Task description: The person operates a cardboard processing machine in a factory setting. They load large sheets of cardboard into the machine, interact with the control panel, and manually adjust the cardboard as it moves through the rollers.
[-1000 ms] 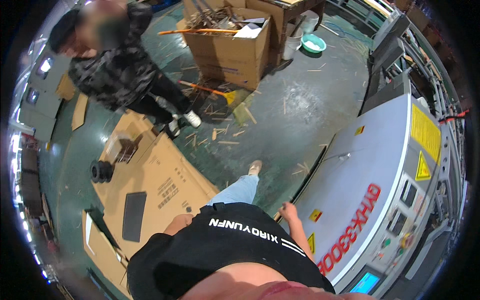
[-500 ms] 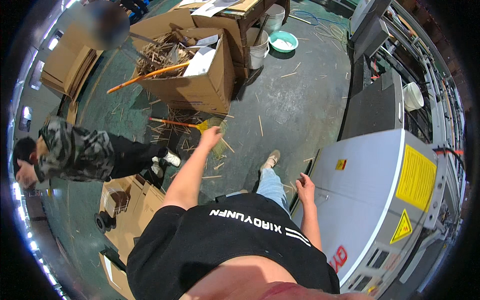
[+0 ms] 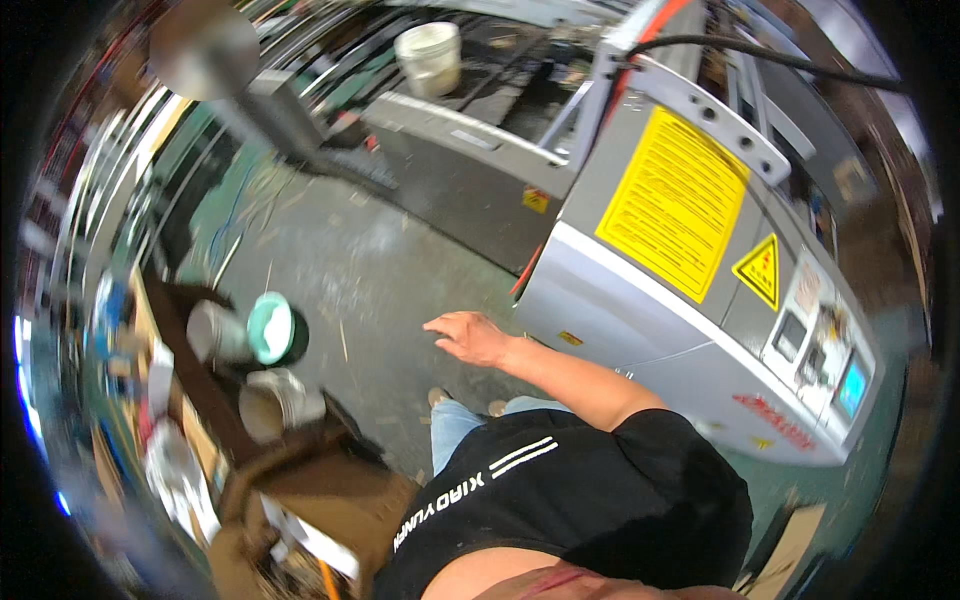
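Note:
My right hand (image 3: 472, 338) reaches out over the grey floor in front of me, close to the white side of a large machine cabinet (image 3: 600, 300). Its fingers are stretched out and loosely apart, and nothing shows in them. The hand touches nothing that I can see. My left hand and forearm are out of the picture.
The cabinet carries yellow labels (image 3: 675, 200) and a small lit screen (image 3: 852, 387). A grey metal frame (image 3: 440, 175) runs beyond it. Leftward stand a green basin (image 3: 270, 328), white buckets (image 3: 285, 405) and a brown table (image 3: 190, 400). A cardboard box (image 3: 330, 490) sits at lower left.
My view has swung right, bringing the cabinet toward the middle and the box to the lower left. My right arm has lifted forward. My left hand and the other person have left the picture.

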Demonstrator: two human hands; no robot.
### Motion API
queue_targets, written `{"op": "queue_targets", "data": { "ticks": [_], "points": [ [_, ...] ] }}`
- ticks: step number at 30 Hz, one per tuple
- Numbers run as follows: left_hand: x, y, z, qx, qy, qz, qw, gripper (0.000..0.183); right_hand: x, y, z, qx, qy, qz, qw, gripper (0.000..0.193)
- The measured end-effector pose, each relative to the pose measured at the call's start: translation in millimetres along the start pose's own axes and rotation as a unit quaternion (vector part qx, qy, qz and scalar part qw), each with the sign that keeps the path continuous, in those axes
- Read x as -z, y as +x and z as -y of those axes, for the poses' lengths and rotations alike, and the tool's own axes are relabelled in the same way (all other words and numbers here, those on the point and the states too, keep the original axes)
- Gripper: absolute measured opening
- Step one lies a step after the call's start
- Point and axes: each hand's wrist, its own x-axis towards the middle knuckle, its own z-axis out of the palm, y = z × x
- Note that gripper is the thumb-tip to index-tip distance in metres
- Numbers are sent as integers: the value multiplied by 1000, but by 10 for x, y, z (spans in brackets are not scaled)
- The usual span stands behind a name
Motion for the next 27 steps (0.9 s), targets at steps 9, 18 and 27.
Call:
{"op": "queue_targets", "data": {
  "ticks": [9,18,27],
  "points": [
    [3094,1865,-1891,-184,115,-183,959,26,1135,55,347,-125,-119,-506,845,16],
    [3470,1248,-5732,-612,5,-136,779,29,1559,-928,629,-211,-394,-653,612,14],
    [888,-1404,-6700,-643,-240,188,702,44,1947,-2648,592,-250,-374,-740,501,14]
  ]
}}
